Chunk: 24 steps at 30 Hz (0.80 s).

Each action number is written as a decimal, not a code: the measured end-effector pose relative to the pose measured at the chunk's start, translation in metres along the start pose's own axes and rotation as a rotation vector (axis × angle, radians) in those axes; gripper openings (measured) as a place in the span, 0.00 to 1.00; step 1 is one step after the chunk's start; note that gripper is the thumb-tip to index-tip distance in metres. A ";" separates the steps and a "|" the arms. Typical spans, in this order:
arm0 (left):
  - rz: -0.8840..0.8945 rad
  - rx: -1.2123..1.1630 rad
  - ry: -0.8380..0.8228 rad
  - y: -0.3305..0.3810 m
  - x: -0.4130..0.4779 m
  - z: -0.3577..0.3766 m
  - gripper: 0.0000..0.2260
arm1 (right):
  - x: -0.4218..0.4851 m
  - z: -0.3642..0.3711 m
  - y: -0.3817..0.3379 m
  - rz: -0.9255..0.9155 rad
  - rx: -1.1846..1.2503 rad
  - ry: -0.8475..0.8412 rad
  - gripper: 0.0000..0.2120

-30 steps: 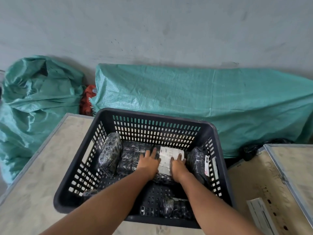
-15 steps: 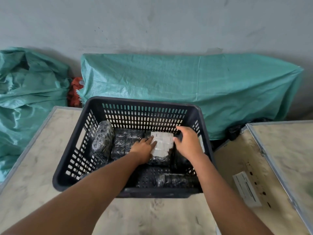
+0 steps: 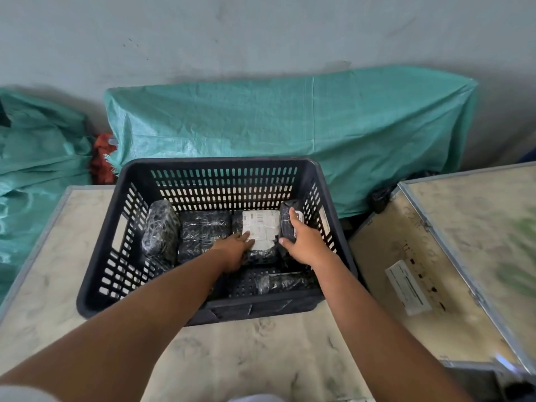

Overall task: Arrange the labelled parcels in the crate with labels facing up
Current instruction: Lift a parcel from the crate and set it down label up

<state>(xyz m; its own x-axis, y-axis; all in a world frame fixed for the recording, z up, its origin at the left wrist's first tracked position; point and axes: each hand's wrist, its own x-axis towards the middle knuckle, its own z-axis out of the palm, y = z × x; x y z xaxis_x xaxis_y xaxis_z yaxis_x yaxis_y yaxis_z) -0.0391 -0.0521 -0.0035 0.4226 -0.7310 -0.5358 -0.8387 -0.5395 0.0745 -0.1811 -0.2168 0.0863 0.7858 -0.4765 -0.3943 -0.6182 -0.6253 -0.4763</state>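
Note:
A dark slotted plastic crate (image 3: pixel 203 303) stands on a pale table and holds several parcels wrapped in black film. One parcel (image 3: pixel 262 227) lies flat in the middle with its white label facing up. My left hand (image 3: pixel 233 250) rests flat on its near edge. My right hand (image 3: pixel 303 240) grips a parcel (image 3: pixel 287 219) that stands on edge against the crate's right wall, with a bit of white label showing by my fingers. A tilted parcel (image 3: pixel 159 230) leans at the left, a flat one (image 3: pixel 203 230) lies beside it, and another (image 3: pixel 285 281) lies near the front wall.
A second pale board surface (image 3: pixel 452 256) with a metal rim and a white label sheet (image 3: pixel 407 287) sits to the right. Green woven sacks (image 3: pixel 290 132) lie against the wall behind the crate and at the left (image 3: pixel 37 158). A red bundle (image 3: pixel 100 158) shows between them.
My right hand left the label-up parcel, moved right and closed around the parcel standing by the right wall. My left hand stayed on the labelled parcel. The view shifted.

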 end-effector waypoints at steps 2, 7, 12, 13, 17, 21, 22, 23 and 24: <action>0.010 -0.041 0.003 -0.002 -0.002 0.000 0.33 | 0.002 0.002 -0.002 0.008 0.072 0.000 0.42; 0.022 -0.258 0.039 -0.006 -0.005 -0.007 0.34 | 0.004 -0.002 0.001 0.032 0.212 0.059 0.38; 0.034 -0.511 0.061 0.000 -0.018 -0.026 0.33 | 0.002 -0.015 0.000 -0.016 0.216 0.119 0.35; 0.052 -0.551 0.101 0.002 -0.023 -0.032 0.34 | 0.002 -0.019 -0.001 -0.044 0.204 0.140 0.35; 0.191 -0.738 0.310 0.018 -0.047 -0.056 0.43 | 0.004 -0.044 -0.008 -0.094 0.293 0.245 0.35; 0.271 -0.846 0.519 0.044 -0.068 -0.069 0.56 | 0.006 -0.070 -0.032 -0.036 0.705 0.241 0.34; 0.269 -0.824 0.614 0.046 -0.071 -0.071 0.56 | 0.006 -0.075 -0.039 -0.034 0.792 0.232 0.34; 0.271 -0.798 0.721 0.046 -0.074 -0.075 0.55 | 0.005 -0.080 -0.046 -0.045 0.855 0.220 0.33; 0.275 -0.792 0.815 0.044 -0.076 -0.079 0.53 | 0.005 -0.083 -0.051 -0.065 0.911 0.202 0.32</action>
<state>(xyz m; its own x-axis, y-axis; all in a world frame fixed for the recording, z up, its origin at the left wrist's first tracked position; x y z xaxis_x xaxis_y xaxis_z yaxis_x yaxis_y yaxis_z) -0.0812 -0.0532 0.1067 0.5970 -0.7601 0.2566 -0.6089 -0.2211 0.7618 -0.1445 -0.2385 0.1741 0.7548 -0.6095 -0.2424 -0.2828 0.0309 -0.9587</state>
